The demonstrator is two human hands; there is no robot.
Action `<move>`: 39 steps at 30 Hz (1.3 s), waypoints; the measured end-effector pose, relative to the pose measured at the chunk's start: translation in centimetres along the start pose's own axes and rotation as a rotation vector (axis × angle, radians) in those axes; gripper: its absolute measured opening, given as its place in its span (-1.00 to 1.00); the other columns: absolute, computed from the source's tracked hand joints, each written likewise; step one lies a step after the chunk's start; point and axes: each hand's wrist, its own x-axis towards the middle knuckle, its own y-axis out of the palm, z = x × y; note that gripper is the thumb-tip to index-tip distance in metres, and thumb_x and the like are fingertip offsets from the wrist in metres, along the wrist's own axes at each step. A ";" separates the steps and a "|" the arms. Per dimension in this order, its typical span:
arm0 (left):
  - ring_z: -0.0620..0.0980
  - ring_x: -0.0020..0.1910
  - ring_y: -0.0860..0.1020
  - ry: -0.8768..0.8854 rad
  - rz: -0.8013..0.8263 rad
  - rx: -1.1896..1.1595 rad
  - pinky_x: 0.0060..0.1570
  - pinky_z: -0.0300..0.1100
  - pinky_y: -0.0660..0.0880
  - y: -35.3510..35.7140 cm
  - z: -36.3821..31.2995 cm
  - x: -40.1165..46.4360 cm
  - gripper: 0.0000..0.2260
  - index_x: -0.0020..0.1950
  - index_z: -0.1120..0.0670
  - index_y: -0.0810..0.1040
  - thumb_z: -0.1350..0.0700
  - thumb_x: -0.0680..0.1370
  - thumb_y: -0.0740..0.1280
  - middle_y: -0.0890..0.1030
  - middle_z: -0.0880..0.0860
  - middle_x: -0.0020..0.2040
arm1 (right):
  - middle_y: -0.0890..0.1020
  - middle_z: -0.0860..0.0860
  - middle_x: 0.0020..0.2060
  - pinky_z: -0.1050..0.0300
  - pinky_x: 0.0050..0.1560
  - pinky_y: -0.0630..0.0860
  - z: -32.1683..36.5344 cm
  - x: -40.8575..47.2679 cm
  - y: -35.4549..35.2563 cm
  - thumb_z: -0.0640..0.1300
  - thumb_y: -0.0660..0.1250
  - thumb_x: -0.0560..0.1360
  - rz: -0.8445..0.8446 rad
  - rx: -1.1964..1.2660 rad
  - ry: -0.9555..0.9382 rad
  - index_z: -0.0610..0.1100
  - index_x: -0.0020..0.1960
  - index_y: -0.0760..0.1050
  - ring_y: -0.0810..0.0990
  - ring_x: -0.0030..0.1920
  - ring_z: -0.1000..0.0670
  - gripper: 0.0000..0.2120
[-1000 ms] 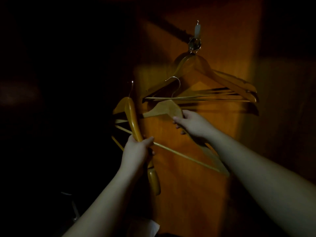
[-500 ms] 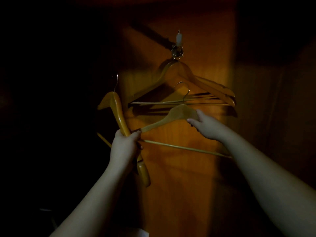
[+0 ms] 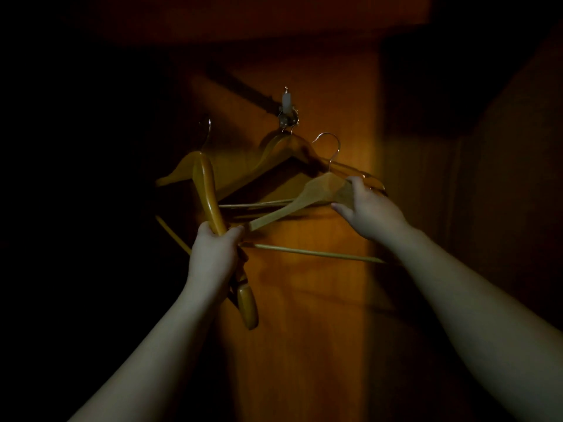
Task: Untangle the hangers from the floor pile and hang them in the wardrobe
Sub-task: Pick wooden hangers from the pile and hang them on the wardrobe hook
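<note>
A: Where do things stand?

B: The right hand (image 3: 370, 210) pinches the pale hanger (image 3: 307, 197) at its shoulder, just right of the neck, thumb on top and fingers under. Its metal hook (image 3: 330, 147) points up, just right of and a little below the wall hook (image 3: 288, 112), not on it yet.

A: And the left?

B: The left hand (image 3: 213, 254) is clenched round the glossy hanger (image 3: 210, 193), which stands nearly on end at the left. There may be more hangers in that bunch; it is too dark to count. The pale hanger's left tip lies right beside that fist.

A: Anything hung already?

B: Yes, hung hangers (image 3: 280, 156) dangle from the wall hook against the wardrobe panel (image 3: 320, 300), at least two by the look of their arms.

A: So how do I do this step well?

B: I'd judge the job is to lift the pale one and carry it left until its hook opening clears the wall hook, then lower it on. Keep the grip near the neck so the hook stays upright. Watch the left tip: draw the bunch away to the left so nothing catches. Go gently, since the ones already hanging could swing or be knocked off
</note>
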 end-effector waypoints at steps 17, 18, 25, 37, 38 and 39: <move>-0.03 -0.45 0.53 0.067 0.044 -0.017 -0.55 -0.28 0.42 1.0 -3.1 1.0 -0.82 0.13 0.07 0.46 0.03 0.59 0.32 0.60 0.20 -0.15 | 0.46 -0.09 0.34 0.03 -0.04 0.45 1.4 7.9 -2.3 0.13 0.21 0.60 -0.141 0.059 0.017 -0.06 0.54 0.09 0.53 0.22 -0.14 -0.39; -0.02 -0.45 0.52 0.071 0.046 -0.019 -0.56 -0.28 0.41 1.1 -3.2 0.9 -0.83 0.12 0.07 0.46 0.04 0.59 0.32 0.60 0.21 -0.15 | 0.47 -0.09 0.33 0.03 -0.05 0.45 1.6 8.4 -2.3 0.12 0.21 0.60 -0.138 0.066 0.016 -0.06 0.53 0.10 0.54 0.20 -0.14 -0.40; -0.01 -0.47 0.49 0.077 0.063 -0.022 -0.56 -0.26 0.40 1.2 -3.4 0.8 -0.84 0.09 0.06 0.45 0.02 0.59 0.32 0.57 0.19 -0.19 | 0.45 -0.09 0.34 0.03 -0.02 0.37 2.9 10.9 -1.5 0.00 0.22 0.61 -0.107 0.036 -0.027 -0.08 0.49 0.18 0.49 0.24 -0.15 -0.50; 0.01 -0.43 0.53 0.067 0.045 0.034 -0.54 -0.24 0.44 0.7 -3.0 1.1 -0.83 0.09 0.08 0.45 0.03 0.59 0.33 0.61 0.24 -0.13 | 0.37 -0.07 0.35 -0.10 0.37 0.28 3.2 12.1 1.2 0.09 0.30 0.56 -0.069 0.080 -0.085 -0.05 0.47 0.24 0.32 0.38 -0.12 -0.44; 0.02 -0.43 0.53 0.068 0.044 0.032 -0.53 -0.24 0.45 0.7 -3.0 1.1 -0.83 0.08 0.08 0.45 0.03 0.59 0.33 0.61 0.24 -0.14 | 0.37 -0.06 0.34 -0.10 0.37 0.26 3.1 11.9 1.4 0.11 0.29 0.56 -0.085 0.072 -0.091 -0.04 0.46 0.25 0.31 0.37 -0.12 -0.45; 0.02 -0.43 0.52 0.067 0.045 0.030 -0.53 -0.23 0.45 0.7 -2.9 1.0 -0.83 0.08 0.07 0.45 0.02 0.59 0.33 0.60 0.23 -0.15 | 0.36 -0.06 0.34 -0.10 0.38 0.23 3.1 11.8 1.7 0.11 0.29 0.56 -0.101 0.074 -0.097 -0.04 0.46 0.25 0.30 0.36 -0.12 -0.46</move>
